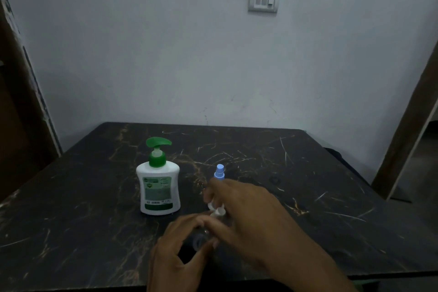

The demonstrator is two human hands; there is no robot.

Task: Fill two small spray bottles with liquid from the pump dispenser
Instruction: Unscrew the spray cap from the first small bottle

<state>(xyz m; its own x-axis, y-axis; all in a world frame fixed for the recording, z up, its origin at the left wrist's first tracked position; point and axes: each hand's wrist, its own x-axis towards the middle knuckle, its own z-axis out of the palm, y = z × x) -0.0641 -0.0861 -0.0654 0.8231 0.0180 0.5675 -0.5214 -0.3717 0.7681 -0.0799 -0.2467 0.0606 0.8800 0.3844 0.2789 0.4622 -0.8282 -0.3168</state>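
- A person's two hands meet over a dark, gold-veined marble-look table (308, 173), near the middle of its front edge, around a small clear spray bottle (201, 236) with a white top (216, 211)
- The left hand (176, 251) curls its fingers and thumb round the clear body from below and holds it up, tilted; whether the base touches the table cannot be told
- The right hand (246, 216) reaches over from the right, fingertips closed on the white top, seemingly to twist or pull it
- A second small spray bottle with a blue cap (219, 171) stands upright just behind the right hand, its body hidden by the fingers
- The white plastic pump dispenser with a green pump head (158, 182) stands upright left of centre, well apart from every edge, its nozzle pointing right
- Risks as judged from here: the right hand's knuckles sit very near the blue-capped bottle, and a sideways twist could tip it; the slim clear body could slip in the left hand; a freed white top could roll towards the front edge; the dim light makes aiming the pump into a narrow neck harder, so liquid may spill
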